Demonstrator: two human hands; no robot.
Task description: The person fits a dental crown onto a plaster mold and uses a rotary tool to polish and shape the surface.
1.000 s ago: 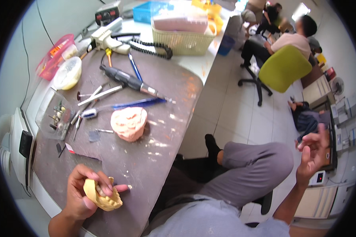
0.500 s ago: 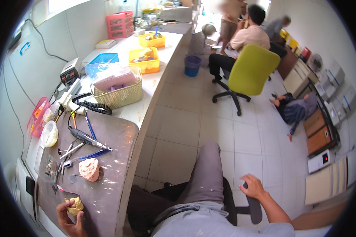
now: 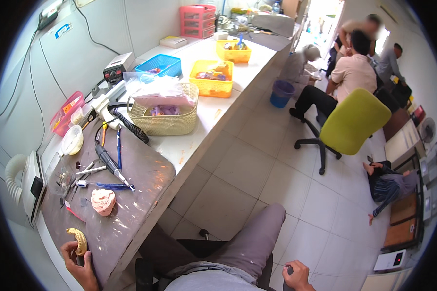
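Observation:
My left hand [image 3: 80, 269] grips a yellow dental cast [image 3: 79, 242], arched in shape, low over the near end of the brown work mat [image 3: 136, 213]. A pink lumpy cast [image 3: 103, 202] lies on the mat beyond it. Around that are a rotary handpiece [image 3: 111, 165], a blue-handled tool [image 3: 119, 148], a brush [image 3: 107, 185], thin instruments and a clear box of small bits [image 3: 58, 179]. My right hand [image 3: 297, 274] is curled over the dark armrest of my chair, at my right side.
Yellow baskets [image 3: 211, 82], a beige basket [image 3: 165, 123] and a blue tray [image 3: 158, 63] stand along the white bench. A green chair [image 3: 354, 119] with a seated person, more people behind, a blue bin [image 3: 281, 94] and a person sitting on the floor [image 3: 393, 186] are to the right.
My right hand has come down from the air onto the armrest. My left hand still holds the yellow cast, now turned differently. The view has lifted toward the room.

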